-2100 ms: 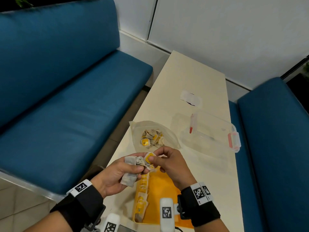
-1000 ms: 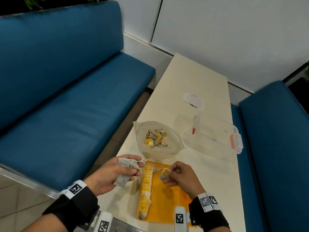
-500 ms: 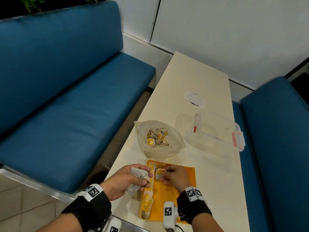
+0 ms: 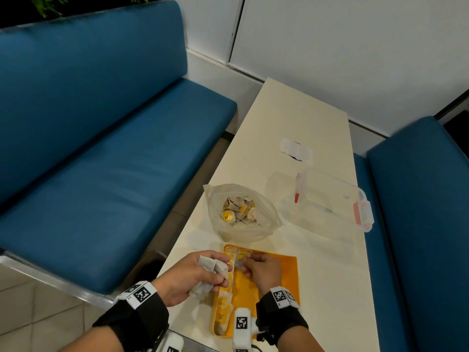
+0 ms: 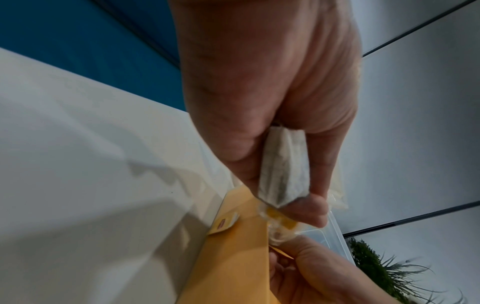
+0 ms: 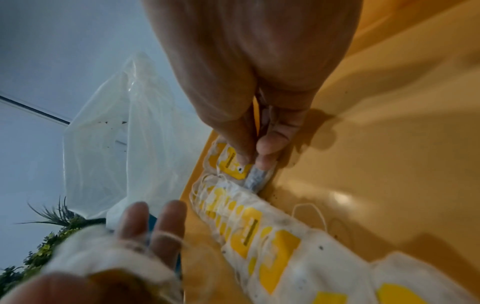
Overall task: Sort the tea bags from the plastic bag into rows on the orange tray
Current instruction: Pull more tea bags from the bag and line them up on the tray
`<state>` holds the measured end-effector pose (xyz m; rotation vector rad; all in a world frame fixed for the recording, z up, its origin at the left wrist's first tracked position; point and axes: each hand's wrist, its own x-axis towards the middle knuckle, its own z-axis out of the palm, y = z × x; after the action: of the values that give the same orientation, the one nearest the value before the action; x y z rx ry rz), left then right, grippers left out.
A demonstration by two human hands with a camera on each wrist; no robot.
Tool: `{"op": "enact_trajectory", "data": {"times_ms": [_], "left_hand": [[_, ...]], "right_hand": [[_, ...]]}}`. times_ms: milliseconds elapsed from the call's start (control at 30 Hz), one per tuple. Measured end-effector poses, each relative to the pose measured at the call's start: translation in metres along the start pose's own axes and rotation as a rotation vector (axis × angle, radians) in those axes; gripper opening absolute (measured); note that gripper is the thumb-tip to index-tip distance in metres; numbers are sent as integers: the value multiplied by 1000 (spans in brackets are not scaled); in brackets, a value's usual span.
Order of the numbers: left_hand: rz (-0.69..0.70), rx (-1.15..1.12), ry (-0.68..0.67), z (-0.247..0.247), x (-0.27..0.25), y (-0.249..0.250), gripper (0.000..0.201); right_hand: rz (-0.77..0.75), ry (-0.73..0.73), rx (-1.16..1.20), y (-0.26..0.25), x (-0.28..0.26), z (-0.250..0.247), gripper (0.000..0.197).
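Your right hand (image 4: 264,269) had come down from mid-air, where it was working a bag loose against your left, and now pressed onto the flat orange plastic tray (image 4: 286,273). That suggests one more bag was being seated at the far end of the row, so the sorting was advancing but far from done.

Nearest you, your left hand (image 4: 195,276) hovered just left of the tray's edge, fingers curled round a bunch of pale paper tea bags (image 4: 212,265) kept in reserve; the left wrist view showed them clamped between thumb and fingers (image 5: 318,207).

Just to the right of that, your right hand had its thumb and fingertips (image 6: 271,144) pinched on a single white tea bag with a yellow tag (image 6: 235,164), holding it down against the tray floor. It sat touching the far end of the row of laid tea bags with yellow tags (image 6: 259,232), which ran back toward you along the tray's left wall, beneath and beside your right wrist.

Beyond your fingertips, just past the tray's far rim, stood the open translucent plastic bag (image 4: 264,224), with a heap of unsorted tea bags (image 4: 237,210) inside. Farther off to the right lay a clear plastic lidded box with pink clasps (image 4: 330,201).
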<state>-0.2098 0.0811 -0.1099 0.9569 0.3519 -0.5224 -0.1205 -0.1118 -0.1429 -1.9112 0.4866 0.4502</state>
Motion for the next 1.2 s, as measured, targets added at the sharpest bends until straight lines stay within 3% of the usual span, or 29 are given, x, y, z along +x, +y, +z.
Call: {"op": "enact_trajectory", "data": {"times_ms": [300, 500, 567, 667, 800, 867, 1000, 1133, 1200], "left_hand": [[0, -62, 13, 1, 1, 1, 43], [10, -287, -14, 2, -3, 11, 48], [23, -377, -47, 4, -5, 16, 48], [34, -540, -77, 10, -6, 21, 49], [69, -594, -88, 22, -3, 24, 74], [86, -612, -91, 25, -3, 26, 84], [92, -640, -86, 24, -2, 26, 82], [98, -657, -44, 29, -6, 30, 49], [87, -654, -13, 29, -6, 30, 45]], "right_hand": [[55, -19, 10, -1, 2, -1, 16], [54, -51, -39, -16, -16, -17, 14], [-48, -136, -33, -26, -28, -22, 9], [-154, -381, 37, -43, -51, -25, 25], [-214, -547, 72, -52, -65, -23, 37], [-215, -545, 101, -54, -67, -21, 40], [-239, -511, 148, -59, -72, -19, 27], [-259, -431, 182, -62, -71, -18, 18], [-273, -390, 205, -64, -70, -17, 12]]}}
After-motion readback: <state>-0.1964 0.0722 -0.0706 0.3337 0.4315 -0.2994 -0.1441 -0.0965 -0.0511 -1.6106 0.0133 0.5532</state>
